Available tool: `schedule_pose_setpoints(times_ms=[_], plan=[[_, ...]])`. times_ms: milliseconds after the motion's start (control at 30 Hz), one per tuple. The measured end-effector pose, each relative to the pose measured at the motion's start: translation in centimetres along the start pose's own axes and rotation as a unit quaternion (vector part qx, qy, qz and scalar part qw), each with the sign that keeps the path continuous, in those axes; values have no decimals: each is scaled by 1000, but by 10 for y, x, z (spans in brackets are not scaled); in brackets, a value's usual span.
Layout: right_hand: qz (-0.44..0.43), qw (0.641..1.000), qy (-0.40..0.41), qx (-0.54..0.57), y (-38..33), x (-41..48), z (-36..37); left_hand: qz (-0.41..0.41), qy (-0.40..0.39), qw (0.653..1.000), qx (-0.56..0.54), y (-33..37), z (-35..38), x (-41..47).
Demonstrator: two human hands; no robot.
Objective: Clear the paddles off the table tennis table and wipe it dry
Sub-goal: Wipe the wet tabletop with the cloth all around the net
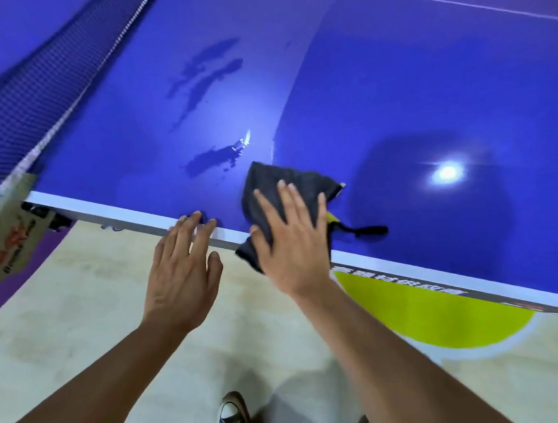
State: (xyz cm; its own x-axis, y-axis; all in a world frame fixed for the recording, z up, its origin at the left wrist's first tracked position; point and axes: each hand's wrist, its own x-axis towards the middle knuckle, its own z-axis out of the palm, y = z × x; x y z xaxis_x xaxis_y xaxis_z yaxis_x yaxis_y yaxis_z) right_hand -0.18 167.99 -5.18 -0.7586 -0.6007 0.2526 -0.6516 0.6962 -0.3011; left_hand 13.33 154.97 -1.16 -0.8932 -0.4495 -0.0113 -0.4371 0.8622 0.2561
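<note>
The blue table tennis table [378, 90] fills the upper view, its white edge running from left down to the right. A dark grey cloth [277, 180] lies at the near edge, partly hanging over it. My right hand [290, 237] presses flat on the cloth with straight, spread fingers. Just to its left, my left hand [184, 269] rests its fingertips on the table edge, fingers straight. Wet patches show on the surface: one [210, 161] just beyond the cloth, a larger streaked one [204, 74] farther out. No paddle is in view.
The net [18, 101] runs along the left, with its post and clamp [1, 233] at the table's corner. A ceiling light reflects on the tabletop [447, 172]. Below is a beige floor with a green circle [436, 315], and my shoe [232, 419].
</note>
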Motion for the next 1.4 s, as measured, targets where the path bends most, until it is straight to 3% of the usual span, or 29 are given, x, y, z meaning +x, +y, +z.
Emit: schedule_pose_setpoints(times_ms=[167,333,667,967,1200,1400], plan=[[-1,999,-49,-7,-32,27,9,-10,-6,1000,-24,-48,-22,17],[69,991,-106,-39,-23,75,14,15,10,999,-44,-65,-26,41],[109,990,-69,-60,20,170,34,70,-1,998,0,-56,-24,144],[133,987,-53,-69,96,319,54,127,-5,992,22,-40,-7,309],[152,985,-54,-68,157,460,74,62,54,996,31,-90,-16,474],[157,983,-60,-69,186,548,87,16,31,999,32,-137,-16,524]])
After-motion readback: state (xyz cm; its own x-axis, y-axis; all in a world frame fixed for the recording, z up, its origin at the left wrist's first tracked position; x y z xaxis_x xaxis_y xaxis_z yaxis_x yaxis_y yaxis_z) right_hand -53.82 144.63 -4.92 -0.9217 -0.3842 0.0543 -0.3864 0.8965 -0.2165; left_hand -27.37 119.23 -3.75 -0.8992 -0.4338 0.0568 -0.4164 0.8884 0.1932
